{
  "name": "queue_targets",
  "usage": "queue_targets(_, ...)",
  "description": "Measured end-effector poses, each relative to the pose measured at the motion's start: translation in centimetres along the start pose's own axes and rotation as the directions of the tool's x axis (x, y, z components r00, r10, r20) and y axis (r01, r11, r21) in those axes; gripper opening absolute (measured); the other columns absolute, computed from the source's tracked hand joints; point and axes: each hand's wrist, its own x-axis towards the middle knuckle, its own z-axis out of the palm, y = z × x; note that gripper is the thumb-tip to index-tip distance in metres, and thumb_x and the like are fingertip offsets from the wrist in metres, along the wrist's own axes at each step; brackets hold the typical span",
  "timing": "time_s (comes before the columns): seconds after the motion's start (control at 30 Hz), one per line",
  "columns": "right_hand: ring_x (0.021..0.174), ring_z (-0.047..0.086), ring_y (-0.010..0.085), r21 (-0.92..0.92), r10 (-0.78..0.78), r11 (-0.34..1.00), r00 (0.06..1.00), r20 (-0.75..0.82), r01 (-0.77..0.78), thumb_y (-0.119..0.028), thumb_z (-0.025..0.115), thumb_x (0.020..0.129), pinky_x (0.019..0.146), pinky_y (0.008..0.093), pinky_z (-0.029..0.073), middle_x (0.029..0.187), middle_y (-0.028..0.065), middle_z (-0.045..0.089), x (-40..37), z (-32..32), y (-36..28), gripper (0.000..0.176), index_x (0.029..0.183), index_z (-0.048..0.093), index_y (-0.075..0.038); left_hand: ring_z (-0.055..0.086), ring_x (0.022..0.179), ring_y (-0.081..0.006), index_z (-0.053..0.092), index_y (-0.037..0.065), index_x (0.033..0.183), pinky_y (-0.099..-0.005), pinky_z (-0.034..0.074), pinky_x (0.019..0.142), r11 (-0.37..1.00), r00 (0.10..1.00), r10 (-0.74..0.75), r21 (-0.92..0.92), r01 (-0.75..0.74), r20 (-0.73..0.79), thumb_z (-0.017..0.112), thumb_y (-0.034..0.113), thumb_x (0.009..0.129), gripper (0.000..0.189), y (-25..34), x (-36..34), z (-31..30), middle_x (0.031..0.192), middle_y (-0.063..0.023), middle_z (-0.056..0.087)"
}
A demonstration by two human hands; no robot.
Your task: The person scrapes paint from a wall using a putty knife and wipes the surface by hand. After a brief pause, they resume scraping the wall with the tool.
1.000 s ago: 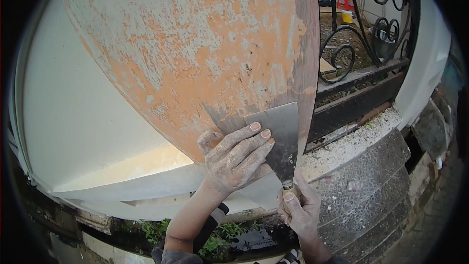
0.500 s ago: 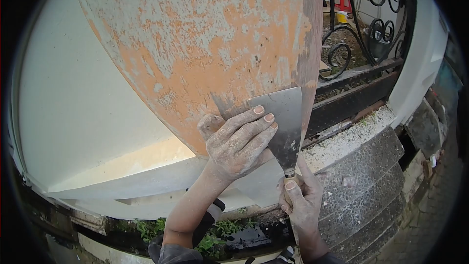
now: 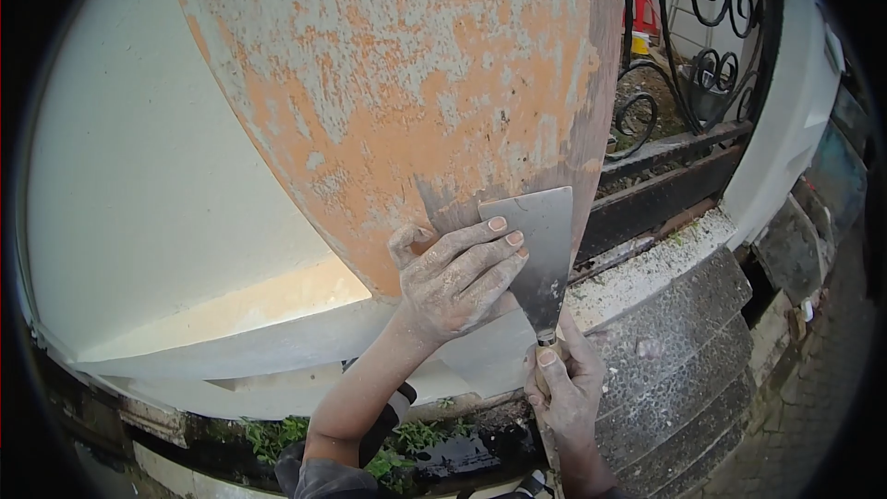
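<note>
A wide metal scraper lies with its blade against the lower part of a column face of patchy orange and pale grey paint. My right hand is wrapped round its handle, thumb along the near side. Dust coats my left hand, whose fingers lie extended with their tips on the blade's left side. Its thumb sticks out to the left near the painted surface. A bare, brownish-grey patch shows just above the left hand and beside the blade's top edge.
Black wrought-iron fencing stands to the right, with a red object and a bucket behind it. Curved stone steps descend at lower right. A white wall is at left; a ditch with plants runs below.
The scraper and both hands have shifted slightly down the column, the blade's top edge now lower. The camera view has also moved a little.
</note>
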Motion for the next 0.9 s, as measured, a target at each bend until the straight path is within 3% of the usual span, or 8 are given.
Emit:
queue_targets(0.07,0.043,0.036,0.0040,-0.015,-0.032,0.999,0.999,-0.015,0.031,-0.007,0.049,0.091,0.037,0.0189,0.033,0.070,0.0072,0.053,0.6,0.9,-0.9,0.050,0.138,0.032,-0.003,0.060,0.098,-0.0057,0.067,0.023,0.083,-0.0373,0.026,0.081,1.000,1.000,-0.003,-0.002,0.003,-0.008,0.062,0.026,0.073,0.012,0.0,0.5,-0.1,0.097,0.0099,0.066)
queue_targets(0.17,0.047,0.041,0.0028,0.124,0.054,0.991,0.997,0.048,-0.060,-0.006,0.051,0.091,0.038,0.0179,0.034,0.076,0.0059,0.056,-0.4,-0.7,0.7,0.050,0.138,0.033,-0.005,0.061,0.097,-0.0068,0.068,0.022,0.084,-0.0381,0.026,0.081,1.000,1.000,0.000,0.020,0.000,-0.003,0.062,0.027,0.073,0.014,0.3,-2.0,0.7,0.096,0.0092,0.066)
queue_targets(0.3,0.044,0.037,0.0025,0.077,0.025,0.997,0.998,0.054,-0.029,-0.005,0.050,0.091,0.037,0.0180,0.033,0.070,0.0033,0.053,1.1,0.4,-1.2,0.050,0.138,0.033,-0.003,0.061,0.096,-0.0054,0.067,0.024,0.083,-0.0377,0.026,0.081,1.000,0.997,-0.011,0.018,0.013,-0.082,0.064,0.026,0.071,0.013,-0.5,1.2,-0.7,0.096,0.0103,0.066)
queue_targets(0.37,0.043,0.036,0.0025,0.081,0.017,0.997,0.999,0.042,-0.020,-0.005,0.050,0.091,0.037,0.0181,0.033,0.068,0.0027,0.052,1.1,0.9,-1.6,0.049,0.138,0.033,-0.003,0.060,0.097,-0.0058,0.067,0.024,0.084,-0.0383,0.026,0.081,1.000,0.999,-0.013,0.016,0.014,-0.044,0.064,0.027,0.070,0.014,-0.2,-0.1,-0.2,0.096,0.0100,0.066)
queue_targets(0.47,0.042,0.036,0.0025,0.149,0.084,0.985,0.995,0.060,-0.092,-0.006,0.051,0.091,0.036,0.0180,0.032,0.070,0.0044,0.054,-0.2,-0.9,0.9,0.050,0.138,0.033,-0.004,0.060,0.098,-0.0064,0.067,0.023,0.084,-0.0383,0.026,0.081,0.999,0.999,0.004,0.032,-0.002,-0.049,0.064,0.027,0.070,0.015,-0.4,-0.4,-0.3,0.097,0.0093,0.066)
queue_targets(0.63,0.044,0.040,0.0030,0.058,-0.007,0.998,0.998,0.054,0.004,-0.004,0.048,0.092,0.037,0.0178,0.034,0.076,0.0067,0.057,1.1,0.8,-1.7,0.050,0.139,0.032,-0.004,0.060,0.098,-0.0073,0.067,0.022,0.084,-0.0375,0.026,0.080,0.999,0.996,-0.043,-0.027,0.041,-0.080,0.063,0.024,0.069,0.015,-0.2,0.7,-0.6,0.097,0.0086,0.066)
queue_targets(0.73,0.045,0.041,0.0031,0.079,0.084,0.993,0.993,0.087,-0.091,-0.004,0.049,0.092,0.037,0.0178,0.034,0.076,0.0073,0.057,-0.4,-0.6,0.3,0.050,0.139,0.032,-0.006,0.061,0.097,-0.0078,0.067,0.021,0.083,-0.0377,0.026,0.080,1.000,0.997,-0.025,-0.011,0.024,-0.067,0.063,0.024,0.069,0.015,-0.2,-1.4,0.1,0.095,0.0078,0.067)
queue_targets(0.9,0.046,0.042,0.0034,0.044,0.024,0.999,0.998,0.051,-0.026,-0.002,0.049,0.091,0.038,0.0183,0.036,0.076,0.0069,0.057,0.4,0.9,-1.7,0.051,0.139,0.032,-0.005,0.061,0.096,-0.0065,0.067,0.022,0.083,-0.0379,0.026,0.082,0.998,0.993,-0.055,-0.032,0.052,-0.108,0.062,0.025,0.070,0.014,-0.3,0.1,-0.6,0.094,0.0090,0.067)
